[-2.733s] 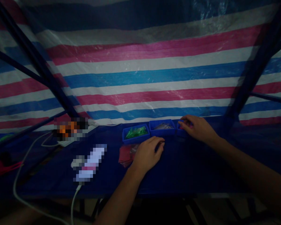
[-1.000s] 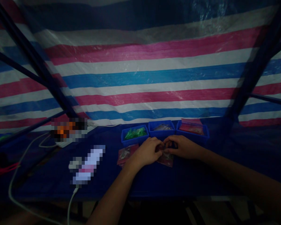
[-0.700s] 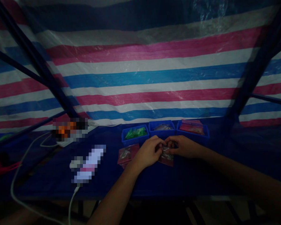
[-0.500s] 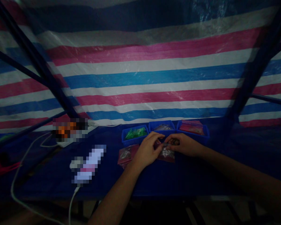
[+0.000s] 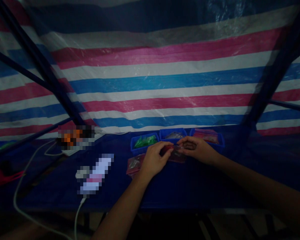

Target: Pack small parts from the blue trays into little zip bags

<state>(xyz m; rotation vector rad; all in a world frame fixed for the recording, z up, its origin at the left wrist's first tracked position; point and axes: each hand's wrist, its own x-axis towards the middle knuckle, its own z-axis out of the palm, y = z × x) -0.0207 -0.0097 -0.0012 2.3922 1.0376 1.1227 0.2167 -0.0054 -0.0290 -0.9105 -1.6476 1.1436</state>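
Observation:
Between my two hands is a small reddish see-through plastic bag (image 5: 177, 156), just in front of the blue bins. Thumb and fingers of my left hand (image 5: 156, 159) are closed on its left side. My right hand (image 5: 198, 149) pinches its right side, with the fingers curled. What the bag holds is too dark to make out. To the left of my left wrist lie more reddish bags (image 5: 134, 164) with greyish contents. Behind the hands stand a blue bin with green pieces (image 5: 145, 141), a bin with greyish bits (image 5: 173, 135) and a bin with reddish bags (image 5: 206, 136).
On the blue table (image 5: 190, 190), a blurred phone-like slab (image 5: 97, 175) with a white cable (image 5: 76, 216) lies at left. A white power strip (image 5: 83, 146) sits behind it. Dark blue metal posts (image 5: 267, 90) and a striped tarp (image 5: 165, 80) close off the back.
The held bag has risen slightly and tipped, and its silvery contents no longer show. My right hand has moved slightly right and up; the left has shifted a little.

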